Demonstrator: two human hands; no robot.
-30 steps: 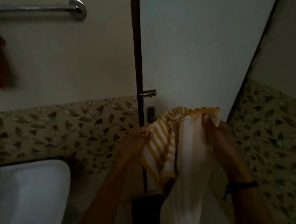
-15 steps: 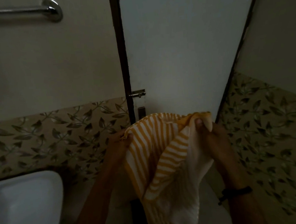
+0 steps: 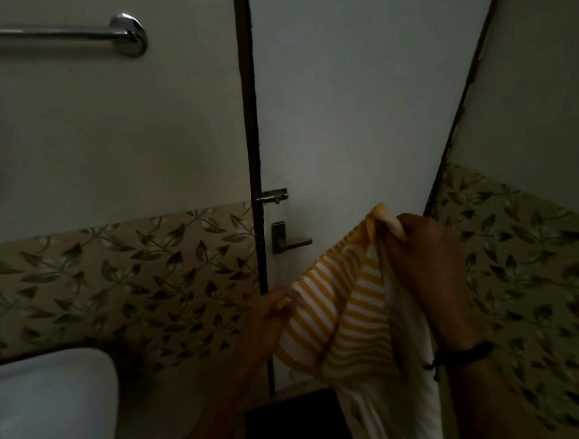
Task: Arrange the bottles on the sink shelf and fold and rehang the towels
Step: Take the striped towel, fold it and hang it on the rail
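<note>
Both hands are gripping one yellow-and-white striped towel (image 3: pixel 350 321) in front of the door (image 3: pixel 341 95): right hand (image 3: pixel 427 244) pinching the top corner high, left hand (image 3: pixel 274 309) clutching the lower edge. Towel bar (image 3: pixel 63 36) is sitting upper left, sink (image 3: pixel 47 407) lower left.

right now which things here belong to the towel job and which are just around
Belongs to the job:
yellow and white striped cloth towel, gripped by the left hand and right hand
chrome metal towel rail on the wall

Just around:
white ceramic sink
metal door handle
small metal door latch
leaf-patterned wall tiles
</note>
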